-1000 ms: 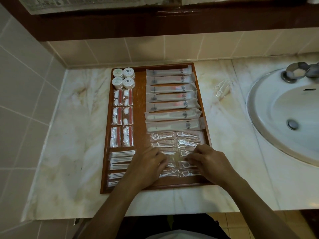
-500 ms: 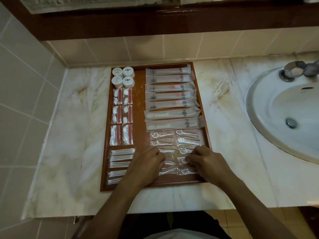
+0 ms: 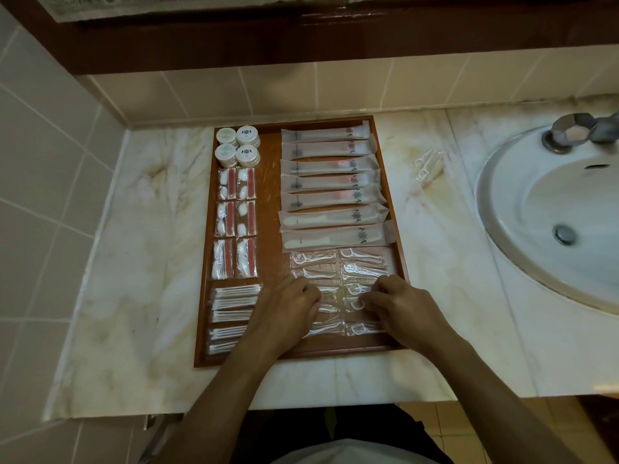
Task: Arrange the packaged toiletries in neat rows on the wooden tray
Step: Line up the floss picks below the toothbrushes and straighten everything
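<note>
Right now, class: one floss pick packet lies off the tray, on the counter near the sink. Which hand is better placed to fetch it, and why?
Right hand, probably. The stray floss pick packet lies beyond the wooden tray's right edge, towards the sink, on that hand's side. The left hand would have to cross over the right.
</note>
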